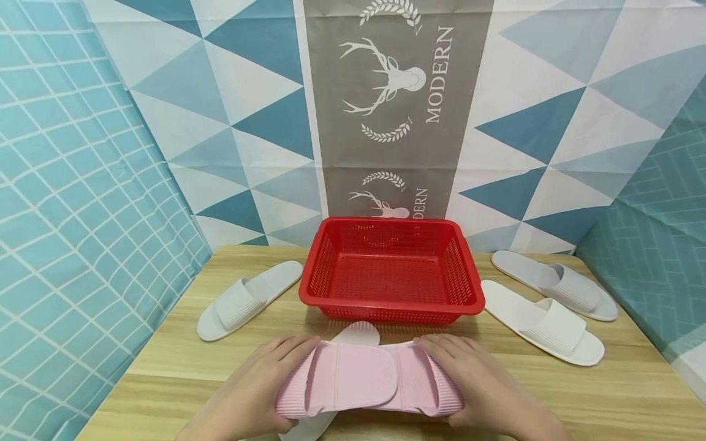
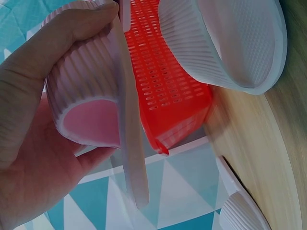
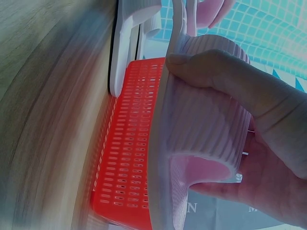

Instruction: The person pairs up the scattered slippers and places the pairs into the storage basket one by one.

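Observation:
A pink slipper with a ribbed strap is held by my left hand, which grips it round the strap. My right hand grips a second pink slipper the same way, its thumb on the ribbed strap. Held sideways above the table, the two overlap in the middle, with the rounded end of the left one in front of the right one. A white slipper lies beneath them, largely hidden by the pink pair and my left hand.
Behind the hands a red perforated basket stands on the wooden table, against the patterned backdrop. One white slipper lies left of it. To its right are a white slipper and a greyish-white one.

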Tool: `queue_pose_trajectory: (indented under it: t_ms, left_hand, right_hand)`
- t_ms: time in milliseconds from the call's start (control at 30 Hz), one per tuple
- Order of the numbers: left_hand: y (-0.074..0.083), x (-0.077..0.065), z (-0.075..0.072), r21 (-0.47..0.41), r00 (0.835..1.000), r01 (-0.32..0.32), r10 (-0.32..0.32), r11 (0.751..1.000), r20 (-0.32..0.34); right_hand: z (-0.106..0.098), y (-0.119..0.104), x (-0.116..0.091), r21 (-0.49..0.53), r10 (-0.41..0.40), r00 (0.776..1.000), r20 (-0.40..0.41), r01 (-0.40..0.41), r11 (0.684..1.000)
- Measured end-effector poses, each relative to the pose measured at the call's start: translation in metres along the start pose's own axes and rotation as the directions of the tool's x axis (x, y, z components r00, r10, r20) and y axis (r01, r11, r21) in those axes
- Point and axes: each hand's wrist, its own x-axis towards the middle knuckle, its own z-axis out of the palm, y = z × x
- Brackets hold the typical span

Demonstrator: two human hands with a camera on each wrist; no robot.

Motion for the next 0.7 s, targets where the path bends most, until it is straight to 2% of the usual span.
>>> queue_pose_trajectory:
  t_ms: [267, 500, 700]
  left_hand:
    - [0.0010, 0.0007, 0.0024, -0.027, 0.999, 0.039, -0.037, 0.999, 0.037]
    - [0.0021, 0.0007, 0.0035, -0.024, 0.999, 0.031, -0.030, 0.999, 0.043]
    - [0.0028, 0.0004, 0.0028, -0.039, 0.996, 0.053, -0.050, 0.998, 0.072]
  right_hand:
    - [-0.0011, -0.0025, -0.0010, 0.017, 0.030, 0.999, 0.037, -0.031, 0.999]
    - [0.0035, -0.0063, -0.0040, 0.000, 0.035, 0.999, 0.013, -0.035, 0.999]
    - [0.0037, -0.0073, -0.0028, 0.023, 0.045, 0.998, 0.033, -0.045, 0.999]
